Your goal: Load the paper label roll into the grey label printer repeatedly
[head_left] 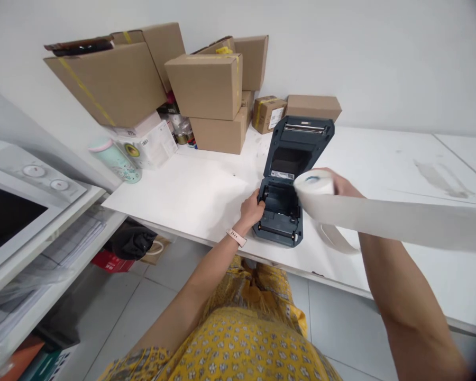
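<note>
A dark label printer (277, 221) stands on the white table with its lid (295, 145) raised and its inner bay exposed. My left hand (252, 209) grips the left side of the printer's base, thumb over the rim. Just above the right side of the bay, my right hand (343, 184) holds a roll of white label paper (315, 185), its core end tilted upward. Most of that hand's fingers are hidden behind the roll. A long loose strip of the paper (404, 219) stretches off to the right, across my forearm.
Stacked cardboard boxes (206, 87) stand along the wall behind the printer. A mint-green tumbler (117, 161) and a white box (153, 145) are at the table's left. A microwave (27, 196) sits on a shelf further left. The table (182, 196) ends just before my body.
</note>
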The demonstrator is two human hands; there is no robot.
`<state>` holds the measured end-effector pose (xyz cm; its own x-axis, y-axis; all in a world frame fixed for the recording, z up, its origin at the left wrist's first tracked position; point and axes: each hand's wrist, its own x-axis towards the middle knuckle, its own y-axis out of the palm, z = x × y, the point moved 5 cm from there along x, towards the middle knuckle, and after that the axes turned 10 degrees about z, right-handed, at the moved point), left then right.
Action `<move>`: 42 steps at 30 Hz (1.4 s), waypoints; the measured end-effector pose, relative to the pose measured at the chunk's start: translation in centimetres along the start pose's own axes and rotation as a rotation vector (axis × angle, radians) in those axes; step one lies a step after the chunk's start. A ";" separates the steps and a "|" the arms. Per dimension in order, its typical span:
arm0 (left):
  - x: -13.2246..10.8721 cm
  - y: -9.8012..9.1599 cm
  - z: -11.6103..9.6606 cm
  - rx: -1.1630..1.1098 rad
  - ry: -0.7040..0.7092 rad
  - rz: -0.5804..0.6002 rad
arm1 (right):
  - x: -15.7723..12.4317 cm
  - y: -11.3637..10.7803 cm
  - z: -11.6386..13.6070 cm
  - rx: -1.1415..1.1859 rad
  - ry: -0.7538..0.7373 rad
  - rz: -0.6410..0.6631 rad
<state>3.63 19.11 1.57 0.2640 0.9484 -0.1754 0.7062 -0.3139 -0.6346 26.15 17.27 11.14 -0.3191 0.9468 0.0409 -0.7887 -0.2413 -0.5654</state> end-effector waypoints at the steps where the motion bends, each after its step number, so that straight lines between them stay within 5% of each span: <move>1: -0.1 0.0 0.0 -0.009 0.001 0.003 | 1.0 1.2 0.8 -0.086 -0.028 0.094; 4: -0.1 0.0 0.1 -0.016 -0.019 0.009 | 3.5 4.2 2.0 -0.309 -0.076 0.285; 7: -0.1 0.0 0.1 -0.019 -0.031 0.011 | 5.0 5.9 1.8 -0.426 -0.085 0.336; 17: -0.2 0.0 0.0 0.040 -0.042 0.016 | 6.0 7.3 0.9 -0.550 0.057 0.574; 26: -0.2 0.0 0.1 0.052 -0.038 0.012 | 7.5 8.8 -2.0 -0.754 0.189 0.587; 33: -0.3 -0.1 0.2 0.004 -0.030 -0.006 | 6.2 9.2 -1.4 -0.778 0.154 0.539; 36: -0.3 -0.1 0.2 -0.019 -0.033 -0.002 | 4.5 6.9 1.8 -0.591 -0.031 0.341; 40: -0.3 -0.1 0.2 -0.031 -0.024 -0.004 | 2.8 -1.2 7.4 -0.400 -0.289 -0.446; 42: -0.3 -0.1 0.3 -0.037 -0.020 -0.002 | 3.5 -4.8 8.5 -0.389 -0.315 -0.694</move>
<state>3.33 18.86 1.45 0.2497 0.9497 -0.1891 0.7307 -0.3129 -0.6068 24.33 19.92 20.98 -0.0070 0.7363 0.6766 -0.6416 0.5157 -0.5678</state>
